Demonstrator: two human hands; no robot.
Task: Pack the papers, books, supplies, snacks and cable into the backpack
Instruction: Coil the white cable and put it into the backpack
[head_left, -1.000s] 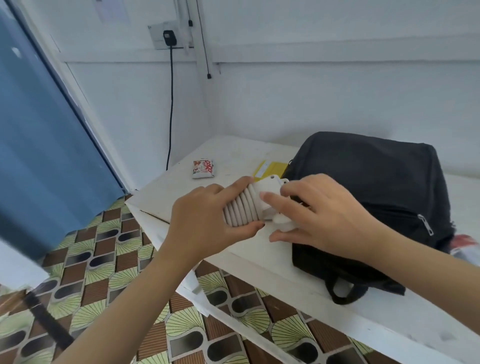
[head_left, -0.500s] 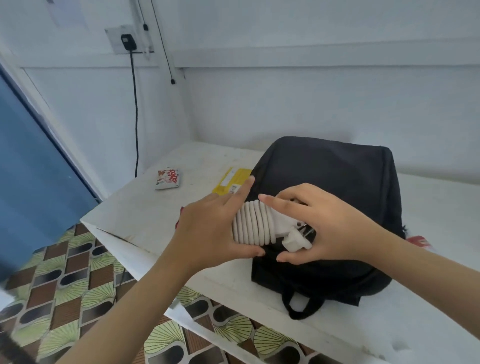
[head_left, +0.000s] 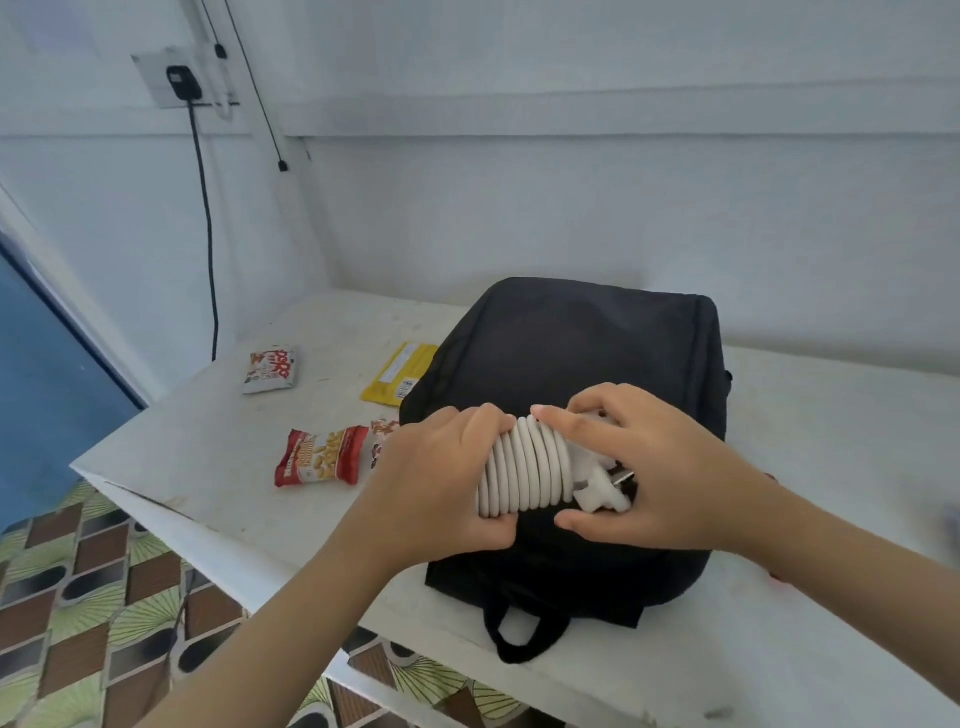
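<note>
A black backpack (head_left: 571, 353) lies flat on the white table (head_left: 218, 452), its carry loop hanging over the near edge. Above its lower half I hold a coiled white cable (head_left: 524, 473) with a white plug at its right end. My left hand (head_left: 441, 483) grips the coil's left side, and my right hand (head_left: 654, 467) closes over the plug end. Left of the bag lie a red snack packet (head_left: 319, 457), a white and red snack packet (head_left: 270, 369), a yellow packet (head_left: 397, 371) and another small packet (head_left: 382, 441) partly hidden by my left hand.
The table stands in a corner against white walls. A black charger (head_left: 179, 83) sits in a wall socket at the upper left, its cord hanging down behind the table. A blue door panel (head_left: 36, 389) and a patterned tile floor (head_left: 78, 597) lie to the left. Something red (head_left: 774, 478) peeks out behind my right forearm.
The view has swung right and down, so the bag is centred and the red snack packet has come into sight. Both hands, still holding the cable, now sit over the backpack.
</note>
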